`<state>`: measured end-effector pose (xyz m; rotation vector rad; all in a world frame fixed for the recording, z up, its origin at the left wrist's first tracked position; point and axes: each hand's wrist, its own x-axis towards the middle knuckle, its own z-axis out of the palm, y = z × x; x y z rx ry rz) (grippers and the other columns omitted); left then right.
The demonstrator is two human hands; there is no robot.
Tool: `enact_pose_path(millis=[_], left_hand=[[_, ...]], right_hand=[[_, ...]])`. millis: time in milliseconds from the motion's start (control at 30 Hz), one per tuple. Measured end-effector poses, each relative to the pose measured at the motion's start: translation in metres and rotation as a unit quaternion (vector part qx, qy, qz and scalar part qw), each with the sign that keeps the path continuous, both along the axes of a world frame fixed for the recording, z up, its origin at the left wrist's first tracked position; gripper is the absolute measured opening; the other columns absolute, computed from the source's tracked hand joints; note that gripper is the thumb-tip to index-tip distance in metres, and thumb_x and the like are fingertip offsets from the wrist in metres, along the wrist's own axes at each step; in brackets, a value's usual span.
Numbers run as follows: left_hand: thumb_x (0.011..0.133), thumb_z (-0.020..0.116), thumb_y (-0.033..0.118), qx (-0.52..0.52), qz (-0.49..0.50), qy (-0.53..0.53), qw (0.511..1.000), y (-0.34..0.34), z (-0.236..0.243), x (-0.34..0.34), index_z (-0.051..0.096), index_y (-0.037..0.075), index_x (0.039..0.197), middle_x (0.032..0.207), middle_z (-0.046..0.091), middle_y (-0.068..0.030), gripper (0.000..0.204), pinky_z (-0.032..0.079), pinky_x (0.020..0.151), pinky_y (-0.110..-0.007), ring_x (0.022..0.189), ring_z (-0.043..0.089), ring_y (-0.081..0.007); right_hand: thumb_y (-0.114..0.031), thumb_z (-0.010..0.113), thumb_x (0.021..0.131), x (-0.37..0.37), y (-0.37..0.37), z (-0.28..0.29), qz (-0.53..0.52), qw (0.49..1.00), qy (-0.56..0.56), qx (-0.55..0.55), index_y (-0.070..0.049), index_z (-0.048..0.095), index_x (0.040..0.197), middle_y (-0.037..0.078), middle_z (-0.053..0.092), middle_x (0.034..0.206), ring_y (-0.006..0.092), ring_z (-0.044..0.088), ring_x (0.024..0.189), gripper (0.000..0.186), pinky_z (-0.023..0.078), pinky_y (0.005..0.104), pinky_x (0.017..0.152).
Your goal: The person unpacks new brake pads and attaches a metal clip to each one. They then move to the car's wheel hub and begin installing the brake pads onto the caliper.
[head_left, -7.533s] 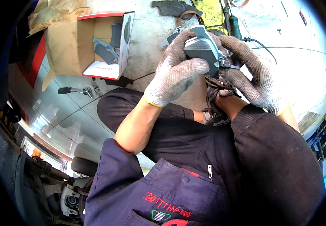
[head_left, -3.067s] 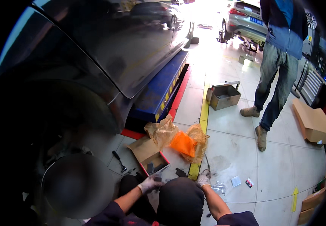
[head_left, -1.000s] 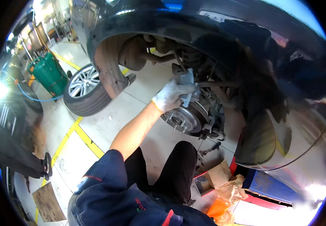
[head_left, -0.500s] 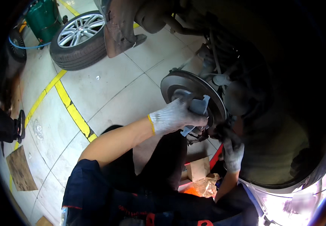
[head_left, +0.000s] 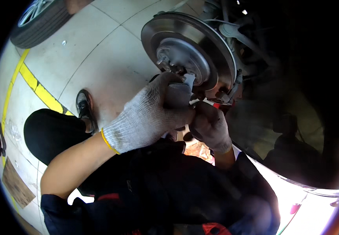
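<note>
My left hand (head_left: 148, 111), in a whitish knitted glove with blackened fingers, is closed around a grey brake pad (head_left: 179, 95) with a pale metal clip at its end. The pad is tilted in front of the hub of the brake disc (head_left: 159, 33), which has studs sticking out. My right hand (head_left: 212, 127), gloved too, is close beside the left thumb, its fingers curled in at the pad's lower end. What those fingers pinch is hidden. Right of the disc's lower edge is a dark metal bracket (head_left: 230, 91).
A wheel with its tyre (head_left: 42, 25) lies on the tiled floor at the upper left. Yellow floor tape (head_left: 46, 96) runs below it. A brown board (head_left: 16, 182) lies at lower left. Dark car bodywork (head_left: 271, 133) fills the right. Crumpled brown paper (head_left: 201, 150) shows below my right hand.
My view has moved closer to the disc. The brake pad in my left hand now sits below the hub instead of over it. My right hand has come up beside the left.
</note>
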<state>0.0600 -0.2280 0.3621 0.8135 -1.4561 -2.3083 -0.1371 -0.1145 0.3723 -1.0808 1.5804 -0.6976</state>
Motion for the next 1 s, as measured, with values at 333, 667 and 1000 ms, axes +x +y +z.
enact_pose_path(millis=[333, 667, 1000], left_hand=[[0.079, 0.062, -0.011, 0.434, -0.044, 0.254, 0.864, 0.045, -0.051, -0.052, 0.028, 0.007, 0.142, 0.118, 0.055, -0.0155, 0.074, 0.051, 0.095, -0.044, 0.107, 0.062, -0.0286], [0.083, 0.065, -0.001, 0.379, -0.023, 0.204, 0.902, 0.031, -0.067, -0.037, 0.043, 0.001, 0.135, 0.115, 0.062, -0.0157, 0.056, 0.052, 0.093, -0.038, 0.103, 0.064, -0.0271], [0.092, 0.062, 0.038, 0.361, -0.126, 0.3, 0.874, 0.052, -0.093, -0.009, 0.047, 0.007, 0.133, 0.089, 0.064, -0.0098, 0.054, 0.053, 0.058, -0.03, 0.072, 0.065, -0.0187]], right_hand=[[-0.029, 0.073, 0.088, -0.039, 0.059, 0.009, -0.335, 0.903, -0.118, -0.241, -0.009, 0.056, 0.092, -0.004, 0.054, 0.079, 0.0049, 0.05, 0.063, 0.027, 0.039, 0.0229, 0.052], [-0.023, 0.056, 0.098, -0.122, 0.084, -0.003, -0.421, 0.86, -0.149, -0.246, -0.008, 0.058, 0.11, 0.002, 0.063, 0.081, 0.0065, 0.053, 0.052, 0.02, 0.038, 0.0174, 0.039], [-0.016, 0.055, 0.095, 0.014, 0.025, 0.031, 0.014, 0.995, -0.007, -0.095, 0.0, 0.062, 0.119, 0.017, 0.067, 0.106, 0.0255, 0.067, 0.083, 0.03, 0.053, 0.0334, 0.072]])
